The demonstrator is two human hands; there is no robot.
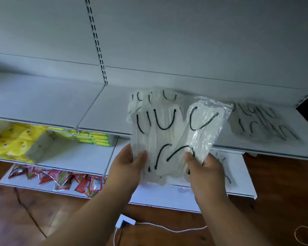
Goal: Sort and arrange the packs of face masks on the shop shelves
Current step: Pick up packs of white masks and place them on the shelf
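Head view: both hands hold a bunch of clear-wrapped mask packs (169, 137) upright in front of the upper shelf (103, 110), white masks with black ear loops showing through. Left hand (130, 166) grips the bunch's lower left edge, thumb on the front, other fingers hidden behind. Right hand (204, 169) grips the lower right corner the same way, thumb pressed on the front face. The bunch stands above both hands, fanned at the top. More mask packs (263, 121) lie flat on the upper shelf to the right, blurred. Yellow packs (16, 139) sit on the lower shelf (75, 157) left, red sachets (60, 180) beneath. White cable (167, 228) on the wooden floor (25, 219).
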